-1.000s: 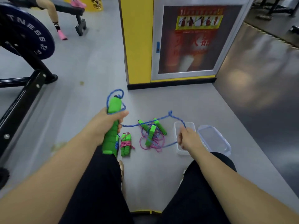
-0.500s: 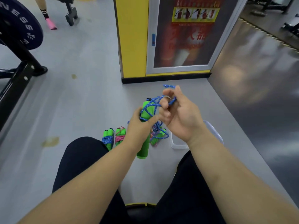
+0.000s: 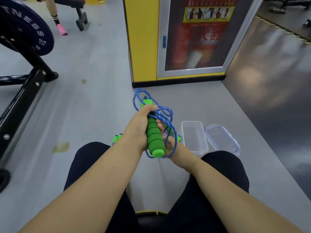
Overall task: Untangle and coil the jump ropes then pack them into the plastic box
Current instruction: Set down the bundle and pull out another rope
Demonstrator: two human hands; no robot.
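Your left hand [image 3: 138,130] grips the ribbed green foam handle [image 3: 154,135] wound with braided blue rope [image 3: 164,115], near the clear plastic box [image 3: 193,137] on the grey floor [image 3: 94,105], while your right hand [image 3: 170,145], raised half a second ago, now pinches loops beneath.

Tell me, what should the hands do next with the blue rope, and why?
Probably wind one more loop. The left hand grips the green foam handle, and the blue braided rope hangs in loose loops around it, reaching the right hand. The clear plastic box on the floor looks empty, so packing seems to come after coiling.
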